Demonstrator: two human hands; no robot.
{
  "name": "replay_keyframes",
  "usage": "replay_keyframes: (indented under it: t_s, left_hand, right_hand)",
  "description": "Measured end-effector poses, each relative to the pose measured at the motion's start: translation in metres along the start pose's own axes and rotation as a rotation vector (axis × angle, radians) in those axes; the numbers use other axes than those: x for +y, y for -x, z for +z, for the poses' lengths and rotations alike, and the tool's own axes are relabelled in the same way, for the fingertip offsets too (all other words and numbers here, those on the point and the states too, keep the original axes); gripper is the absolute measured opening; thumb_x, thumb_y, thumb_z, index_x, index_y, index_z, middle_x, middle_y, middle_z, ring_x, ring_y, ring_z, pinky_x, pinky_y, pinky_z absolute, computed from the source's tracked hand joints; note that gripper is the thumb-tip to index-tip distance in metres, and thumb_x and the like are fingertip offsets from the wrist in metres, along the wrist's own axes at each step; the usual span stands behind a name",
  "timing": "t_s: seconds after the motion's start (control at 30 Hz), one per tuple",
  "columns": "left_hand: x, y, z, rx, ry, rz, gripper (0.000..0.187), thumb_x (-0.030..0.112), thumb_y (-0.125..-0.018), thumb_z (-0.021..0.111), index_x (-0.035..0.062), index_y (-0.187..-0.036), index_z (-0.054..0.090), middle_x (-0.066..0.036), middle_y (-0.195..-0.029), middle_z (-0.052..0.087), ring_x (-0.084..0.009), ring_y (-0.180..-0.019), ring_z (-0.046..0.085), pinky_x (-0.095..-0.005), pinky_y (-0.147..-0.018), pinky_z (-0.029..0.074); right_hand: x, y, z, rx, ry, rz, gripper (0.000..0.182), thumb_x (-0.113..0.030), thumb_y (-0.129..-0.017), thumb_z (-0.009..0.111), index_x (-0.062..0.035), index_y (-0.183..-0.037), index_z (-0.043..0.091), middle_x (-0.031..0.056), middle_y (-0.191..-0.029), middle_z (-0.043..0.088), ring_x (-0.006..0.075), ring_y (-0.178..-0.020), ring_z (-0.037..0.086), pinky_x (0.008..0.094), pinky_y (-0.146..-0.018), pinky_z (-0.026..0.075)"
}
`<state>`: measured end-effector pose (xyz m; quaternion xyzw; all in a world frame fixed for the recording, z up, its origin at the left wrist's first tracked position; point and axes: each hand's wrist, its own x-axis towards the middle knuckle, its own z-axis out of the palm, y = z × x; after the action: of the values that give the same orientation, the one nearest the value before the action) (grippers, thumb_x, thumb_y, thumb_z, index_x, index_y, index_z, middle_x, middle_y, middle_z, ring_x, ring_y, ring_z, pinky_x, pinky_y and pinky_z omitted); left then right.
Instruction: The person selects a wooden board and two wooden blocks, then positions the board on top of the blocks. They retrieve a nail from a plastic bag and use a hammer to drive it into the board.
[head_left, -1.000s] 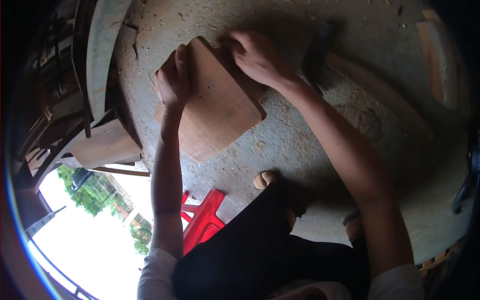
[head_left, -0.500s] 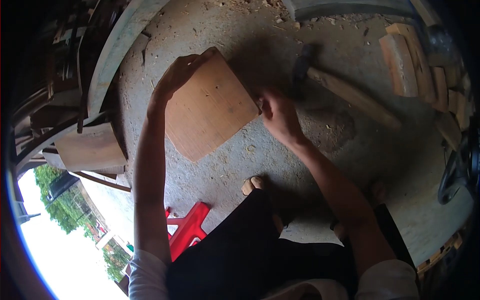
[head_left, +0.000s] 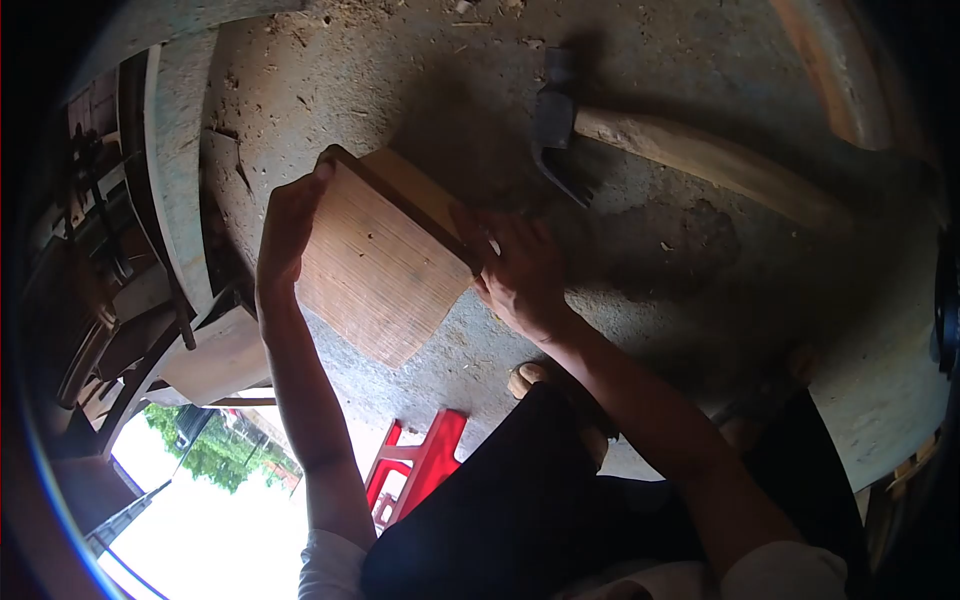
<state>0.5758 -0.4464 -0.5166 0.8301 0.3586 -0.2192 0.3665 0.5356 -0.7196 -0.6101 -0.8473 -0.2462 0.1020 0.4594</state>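
Both hands hold a wooden box [head_left: 380,260] tilted above the floor. Its broad, grained face has a few small dark holes, and a second board [head_left: 415,185] shows behind its dark upper edge. My left hand [head_left: 288,225] is closed on the left side near the top corner. At the opposite end, my right hand [head_left: 522,275] grips the right corner, its fingertips partly hidden behind the wood. A claw hammer [head_left: 690,155] with a thick wooden handle lies on the floor beyond my right hand.
The concrete floor [head_left: 640,340] carries wood chips. A red plastic stool [head_left: 430,465] stands by my leg. Wooden boards [head_left: 215,370] and a pale curved beam [head_left: 180,170] are at left. A curved piece of wood [head_left: 830,70] lies at upper right. My bare foot [head_left: 525,378] is below the box.
The box has moved down and left in view and tipped, so its upper edge and the board behind now show. My right hand has shifted left with it. The view has moved closer to the hammer.
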Motion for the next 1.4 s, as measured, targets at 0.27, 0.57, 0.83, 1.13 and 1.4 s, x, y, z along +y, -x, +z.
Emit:
replay_keyframes:
  t_s: [0.27, 0.57, 0.83, 1.13, 1.4]
  left_hand:
    - [0.009, 0.002, 0.009, -0.045, 0.062, 0.058, 0.057, 0.05, -0.099, 0.057, -0.0029, -0.12, 0.066, -0.004, -0.107, 0.067, -0.0109, -0.104, 0.054, -0.0305, -0.099, 0.04]
    - [-0.021, -0.013, -0.007, -0.127, 0.1, 0.05, 0.052, 0.047, -0.102, 0.053, 0.0013, -0.123, 0.066, -0.002, -0.107, 0.068, -0.0099, -0.104, 0.055, -0.0293, -0.098, 0.041]
    - [0.004, 0.005, 0.012, -0.009, -0.013, 0.139, 0.062, 0.056, -0.098, 0.053, 0.0008, -0.125, 0.066, -0.01, -0.105, 0.072, -0.0168, -0.103, 0.064, -0.0333, -0.098, 0.046]
    - [0.004, 0.001, -0.004, -0.25, 0.128, 0.11, 0.077, 0.07, -0.092, 0.05, 0.007, -0.136, 0.059, -0.015, -0.131, 0.061, -0.0258, -0.12, 0.056, -0.0405, -0.103, 0.042]
    - [-0.007, -0.008, 0.001, -0.277, 0.094, 0.203, 0.092, 0.085, -0.08, 0.049, 0.0142, -0.137, 0.06, -0.013, -0.143, 0.055, -0.0305, -0.131, 0.05, -0.0457, -0.111, 0.037]
  right_hand:
    - [-0.003, -0.006, 0.003, 0.038, 0.06, 0.029, 0.088, -0.02, -0.061, 0.085, -0.0141, -0.142, 0.051, 0.0015, -0.112, 0.061, 0.0179, -0.091, 0.06, 0.0373, -0.076, 0.043]
    - [-0.007, -0.009, -0.004, -0.055, 0.027, 0.023, 0.079, -0.016, -0.061, 0.08, -0.0125, -0.136, 0.055, 0.0033, -0.12, 0.059, 0.0215, -0.096, 0.057, 0.0421, -0.081, 0.043]
    - [-0.007, -0.011, 0.0, -0.06, 0.163, 0.005, 0.087, -0.026, -0.058, 0.087, -0.0141, -0.137, 0.053, 0.0049, -0.122, 0.057, 0.0244, -0.102, 0.056, 0.0437, -0.084, 0.042]
    - [-0.008, -0.008, 0.005, -0.003, 0.257, -0.068, 0.073, -0.026, -0.062, 0.086, -0.0085, -0.126, 0.056, 0.011, -0.123, 0.057, 0.0312, -0.114, 0.053, 0.0466, -0.09, 0.041]
    - [0.0, -0.005, 0.014, 0.107, 0.329, -0.179, 0.077, -0.027, -0.063, 0.085, -0.0105, -0.132, 0.053, 0.0108, -0.121, 0.057, 0.032, -0.109, 0.055, 0.0469, -0.089, 0.043]
